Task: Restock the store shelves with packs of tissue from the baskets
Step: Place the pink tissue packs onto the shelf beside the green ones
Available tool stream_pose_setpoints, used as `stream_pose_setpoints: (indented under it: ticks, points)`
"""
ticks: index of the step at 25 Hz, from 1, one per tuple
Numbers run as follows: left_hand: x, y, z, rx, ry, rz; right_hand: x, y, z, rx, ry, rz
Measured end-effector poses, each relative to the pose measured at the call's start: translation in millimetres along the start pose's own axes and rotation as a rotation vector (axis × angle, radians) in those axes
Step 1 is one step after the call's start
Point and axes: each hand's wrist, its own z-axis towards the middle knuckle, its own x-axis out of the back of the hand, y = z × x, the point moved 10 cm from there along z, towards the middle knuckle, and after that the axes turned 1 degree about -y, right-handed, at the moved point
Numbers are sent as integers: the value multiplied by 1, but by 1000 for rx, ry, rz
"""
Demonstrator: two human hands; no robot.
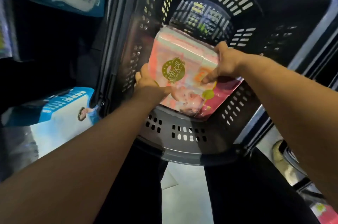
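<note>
Little room in our basket point(164, 150)
Its slotted wall point(131, 44) stands just outside our left fingers point(141, 74); the pack point(182, 55) fills the span to our right fingers point(210, 78); beyond them, open hollow.

A pink pack point(184, 70) with a green-gold round logo lies in a dark slotted basket point(182, 143), beside blue-and-white packs point(60, 112).

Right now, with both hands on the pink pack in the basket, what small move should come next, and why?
Probably lift the pink pack straight up, clear of the basket. The left hand grips its left edge and the right hand pinches its right side, so the hold looks set, yet the pack's lower end sits inside the near rim.
</note>
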Motion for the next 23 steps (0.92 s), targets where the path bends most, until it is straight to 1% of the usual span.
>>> stream_pose_setpoints:
  ticks: [2,5,7,10,12,15,18,21,22,23]
  points:
    - [2,4,-10,-24,-8,-20,1,-5,-17,72,8,53]
    - [11,16,-30,-72,-20,9,14,-14,-54,196,118,59]
    - [21,26,-47,-90,-2,18,22,-17,-83,218,172,77]
    - [48,44,-81,-127,55,-2,28,-25,-127,234,105,225]
    - [71,61,-108,-198,39,-50,38,-33,-161,259,66,268]
    - [108,82,-140,-247,-104,-173,55,-54,-219,293,18,316]
    - [149,102,-177,-284,-313,-383,71,-82,-283,321,-46,328]
    - [182,109,-226,-297,-484,-537,85,-112,-334,335,-48,306]
    - [192,111,-242,-306,-487,-555,91,-120,-346,342,-32,308]
    - [206,109,-258,-313,-450,-564,95,-131,-361,369,-19,313]
